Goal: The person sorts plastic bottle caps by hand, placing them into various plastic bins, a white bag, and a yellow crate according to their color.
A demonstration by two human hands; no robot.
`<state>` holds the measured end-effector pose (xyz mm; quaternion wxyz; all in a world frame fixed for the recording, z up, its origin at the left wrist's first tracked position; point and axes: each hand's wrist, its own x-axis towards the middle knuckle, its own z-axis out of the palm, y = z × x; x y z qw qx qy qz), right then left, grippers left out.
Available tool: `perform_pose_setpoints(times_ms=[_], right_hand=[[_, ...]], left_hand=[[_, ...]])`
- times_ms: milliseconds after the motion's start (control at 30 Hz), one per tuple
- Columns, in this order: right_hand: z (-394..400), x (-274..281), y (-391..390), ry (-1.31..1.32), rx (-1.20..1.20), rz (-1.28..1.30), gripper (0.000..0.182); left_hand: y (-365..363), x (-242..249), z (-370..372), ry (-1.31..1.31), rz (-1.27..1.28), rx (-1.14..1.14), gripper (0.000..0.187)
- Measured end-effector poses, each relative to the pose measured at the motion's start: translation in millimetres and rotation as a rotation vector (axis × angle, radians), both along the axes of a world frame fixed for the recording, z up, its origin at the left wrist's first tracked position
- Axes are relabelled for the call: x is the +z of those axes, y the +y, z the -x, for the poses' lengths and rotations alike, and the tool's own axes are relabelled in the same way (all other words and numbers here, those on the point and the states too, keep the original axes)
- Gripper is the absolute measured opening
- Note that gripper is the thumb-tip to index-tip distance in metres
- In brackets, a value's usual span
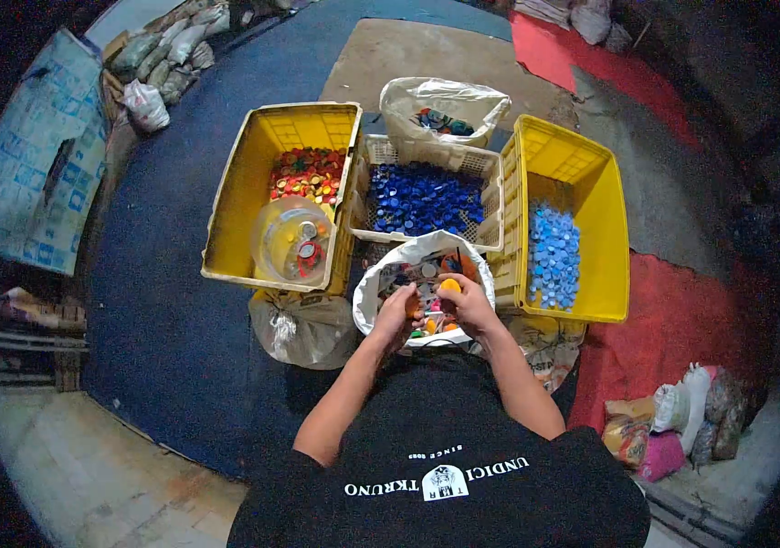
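Both hands are over a white sack [370,301] of mixed plastic bottle caps, its rim rolled open close to my body. My right hand [474,309] pinches a yellow-orange bottle cap [450,286] between thumb and fingers. On the sack's other side, my left hand [395,316] is curled, with an orange bottle cap [412,310] showing at its fingers. How many caps it holds is hidden. Loose grey, orange, pink and green caps lie below the hands.
A yellow crate [216,242] at left holds red and yellow caps and a clear round tub [267,239]. Dark blue caps [426,196] fill a white basket [490,215] ahead. Light blue caps [554,256] lie in the right yellow crate [605,265]. Another white sack [399,100] stands behind.
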<state>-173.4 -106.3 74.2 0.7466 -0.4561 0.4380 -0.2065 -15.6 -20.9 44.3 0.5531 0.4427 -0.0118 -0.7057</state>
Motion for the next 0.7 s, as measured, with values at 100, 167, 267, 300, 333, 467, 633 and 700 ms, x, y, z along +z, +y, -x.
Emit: perform_pose_setpoints(times_ms=[100, 167, 267, 300, 333, 467, 633, 700], right_hand=[[6, 27, -1, 0.132, 0.11, 0.24, 0.038], [12, 27, -2, 0.417, 0.307, 0.623, 0.043], [22, -9, -9, 0.584, 0.41, 0.812, 0.044], [20, -9, -8, 0.532, 0.406, 0.828, 0.047], [22, -7, -5, 0.435, 0.384, 0.643, 0.043], [11, -44, 13, 0.078, 0.161, 0.075, 0.034], [-9, -39, 45, -0.355, -0.275, -0.561, 0.021], [-15, -52, 49, -0.43, -0.427, -0.72, 0.016]], left_hand=[[4, -1, -2, 0.007, 0.025, -0.003, 0.028], [5, 0, -1, 0.033, 0.001, 0.084, 0.031], [8, -5, -7, 0.119, -0.066, 0.136, 0.036], [8, -8, -8, 0.174, -0.02, 0.158, 0.037], [12, -11, -8, 0.229, 0.024, 0.178, 0.038], [15, -15, -10, 0.213, 0.034, 0.135, 0.039], [2, 4, -4, -0.161, -0.025, -0.056, 0.033], [-1, -10, 11, -0.137, -0.022, 0.003, 0.033]])
